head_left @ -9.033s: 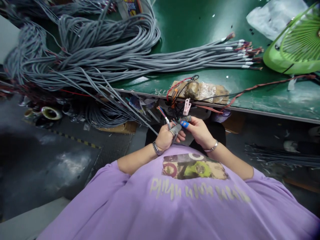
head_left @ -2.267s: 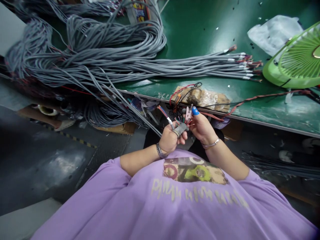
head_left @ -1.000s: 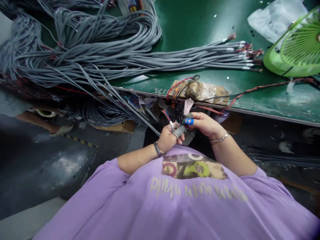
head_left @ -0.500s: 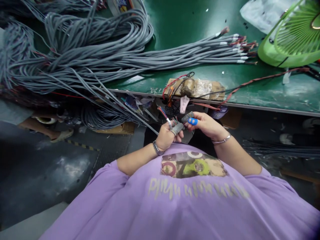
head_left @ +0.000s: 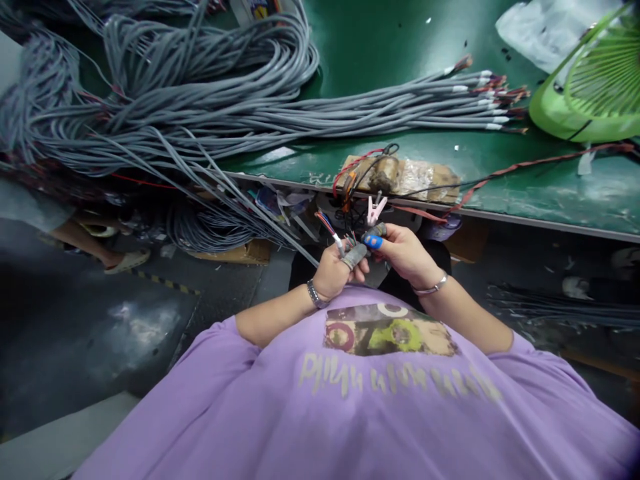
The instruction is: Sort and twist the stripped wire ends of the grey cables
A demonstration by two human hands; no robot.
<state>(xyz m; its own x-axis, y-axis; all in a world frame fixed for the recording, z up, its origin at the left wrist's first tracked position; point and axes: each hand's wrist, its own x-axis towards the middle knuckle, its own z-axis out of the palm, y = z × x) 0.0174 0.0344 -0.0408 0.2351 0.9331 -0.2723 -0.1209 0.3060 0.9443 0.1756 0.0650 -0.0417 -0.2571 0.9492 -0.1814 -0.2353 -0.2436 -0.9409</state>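
Note:
My left hand [head_left: 340, 268] is closed around the end of a grey cable [head_left: 305, 255]. Thin coloured wires [head_left: 327, 225] fan out of a white-banded cable end above its thumb. Grey wrapping covers the left thumb. My right hand [head_left: 397, 250] meets the left one, thumb and forefinger pinched at the fine wire ends [head_left: 353, 240] between the hands. A blue cover sits on a right finger, and grey wrapping on another. The exact strand in the right pinch is too small to make out. Just above the fingers is a pink clip [head_left: 375, 209] at the table edge.
A big bundle of grey cables [head_left: 210, 87] lies across the green table [head_left: 360, 40], stripped ends pointing right. On the right stand a green fan [head_left: 575, 100] and a plastic bag [head_left: 540, 30]. A taped wooden block [head_left: 420, 179] sits at the front edge. Another person's leg [head_left: 90, 237] shows at left.
My right hand has moved left, closer to my left hand, its fingers now at the wires. The pink clip looks turned, with its two arms showing. The view has shifted slightly.

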